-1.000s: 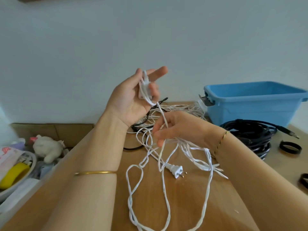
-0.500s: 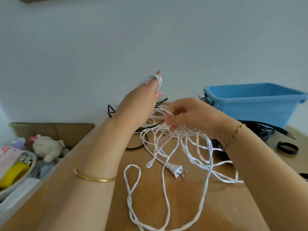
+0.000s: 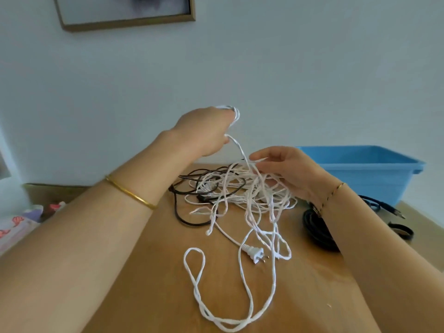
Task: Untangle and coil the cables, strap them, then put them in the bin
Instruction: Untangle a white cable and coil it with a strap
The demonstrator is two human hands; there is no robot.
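A long white twisted cable (image 3: 249, 280) lies in a tangle on the wooden table (image 3: 149, 284), its two-pin plug (image 3: 255, 254) near the middle. My left hand (image 3: 204, 133) is raised above the table, back to the camera, with turns of the white cable wound round its fingers. My right hand (image 3: 286, 169) sits lower and to the right, fingers curled and pinching strands of the same cable over the tangle. A thin black cable (image 3: 189, 188) mixes with the white one behind. The blue bin (image 3: 365, 174) stands at the back right.
A coiled black cable (image 3: 317, 231) lies under my right forearm, with a black strap ring (image 3: 401, 230) beside it. Clutter sits off the table's left edge (image 3: 21, 224). A framed picture (image 3: 125, 10) hangs on the wall.
The view tilted up. My left hand rose slightly with the wound cable; my right hand slid right and lower along the strands, and the tangle spread on the table.
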